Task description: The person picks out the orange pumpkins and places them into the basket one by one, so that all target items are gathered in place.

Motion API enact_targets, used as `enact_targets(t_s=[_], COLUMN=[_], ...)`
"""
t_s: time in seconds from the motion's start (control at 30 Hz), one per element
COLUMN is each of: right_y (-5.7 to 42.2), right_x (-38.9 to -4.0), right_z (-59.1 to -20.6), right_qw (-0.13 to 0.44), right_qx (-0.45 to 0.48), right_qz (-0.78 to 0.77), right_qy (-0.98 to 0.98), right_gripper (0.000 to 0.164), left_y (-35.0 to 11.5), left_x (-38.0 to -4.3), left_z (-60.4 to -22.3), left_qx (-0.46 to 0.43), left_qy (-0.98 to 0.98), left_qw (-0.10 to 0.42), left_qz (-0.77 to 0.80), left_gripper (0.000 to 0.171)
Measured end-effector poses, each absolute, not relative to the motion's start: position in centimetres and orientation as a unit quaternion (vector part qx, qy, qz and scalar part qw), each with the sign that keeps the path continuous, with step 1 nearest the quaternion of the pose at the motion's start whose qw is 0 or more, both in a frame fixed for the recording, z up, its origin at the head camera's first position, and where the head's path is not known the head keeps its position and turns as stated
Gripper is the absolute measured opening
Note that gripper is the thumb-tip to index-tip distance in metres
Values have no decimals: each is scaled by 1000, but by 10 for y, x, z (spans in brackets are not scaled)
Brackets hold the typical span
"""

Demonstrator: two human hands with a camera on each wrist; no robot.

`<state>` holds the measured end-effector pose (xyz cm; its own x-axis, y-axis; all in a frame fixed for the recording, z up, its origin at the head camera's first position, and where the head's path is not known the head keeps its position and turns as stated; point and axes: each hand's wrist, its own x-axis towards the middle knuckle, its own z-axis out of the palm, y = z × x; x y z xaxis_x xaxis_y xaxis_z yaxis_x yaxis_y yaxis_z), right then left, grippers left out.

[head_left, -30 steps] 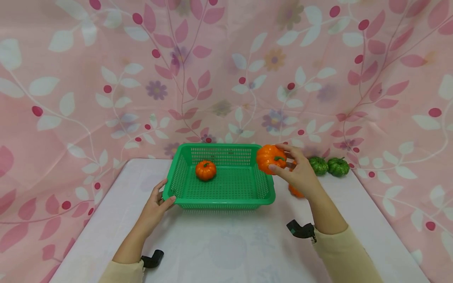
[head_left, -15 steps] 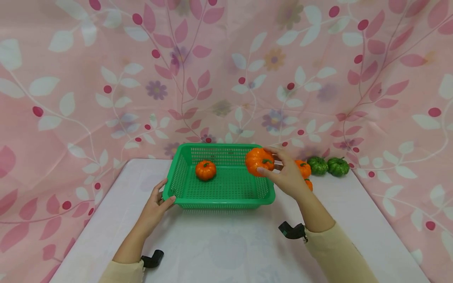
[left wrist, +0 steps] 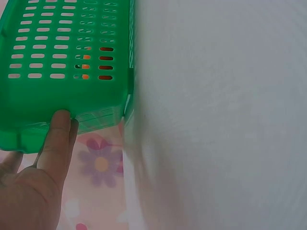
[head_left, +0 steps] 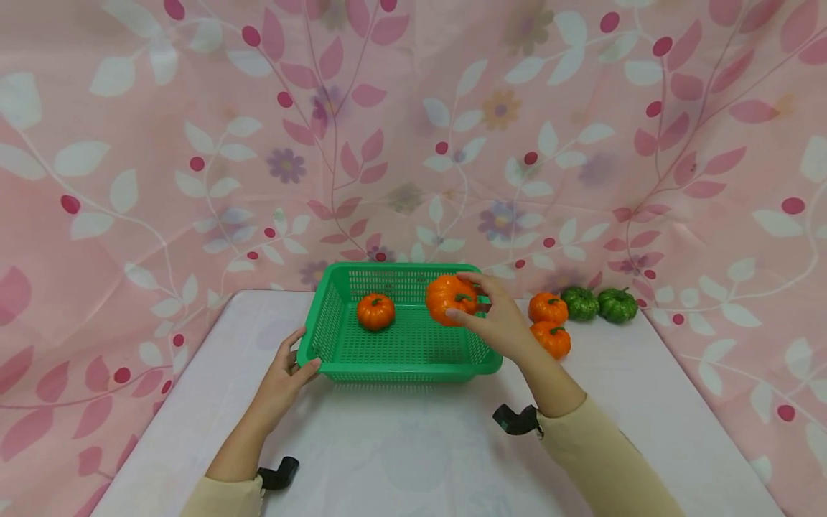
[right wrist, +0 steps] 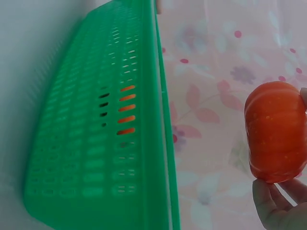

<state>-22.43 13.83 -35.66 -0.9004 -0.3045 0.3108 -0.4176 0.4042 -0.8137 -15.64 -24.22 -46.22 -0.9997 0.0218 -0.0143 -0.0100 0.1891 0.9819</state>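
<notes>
My right hand [head_left: 494, 316] grips an orange pumpkin [head_left: 450, 300] between thumb and fingers, above the right half of a green plastic basket [head_left: 400, 368]. In the right wrist view the pumpkin [right wrist: 276, 132] is higher than the basket rim [right wrist: 160, 120], with fingertips at its lower end. My left hand [head_left: 287, 370] holds the basket's left front corner, thumb on the rim and fingers along the outer side. The left wrist view shows fingers [left wrist: 56, 139] against the slotted basket wall [left wrist: 62, 91]. Inside the basket, towards the left, sits another orange pumpkin [head_left: 375, 311].
Right of the basket, two orange pumpkins [head_left: 548, 309] stand one in front of the other. Beside them are two green pumpkins [head_left: 580, 304] near the table's back right edge. A white cloth covers the table [head_left: 413, 445]; a floral curtain [head_left: 413, 143] hangs behind.
My right hand has carried the pumpkin leftward and slightly down, from the basket's right edge to over its inside. The two orange pumpkins on the table came into view. The left hand stays put.
</notes>
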Motion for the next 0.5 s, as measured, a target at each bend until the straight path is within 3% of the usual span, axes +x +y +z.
enact_targets(t_s=[0.5], right_y=[106], right_x=[-236], right_z=[-372], right_qw=[28], right_qx=[229], right_qz=[505], right_qy=[-832], right_gripper=[64], left_y=[-243], left_x=[-157], left_z=[-465], left_qx=[1], left_qy=[779], left_qw=[12], left_qz=[627], left_gripper=[77])
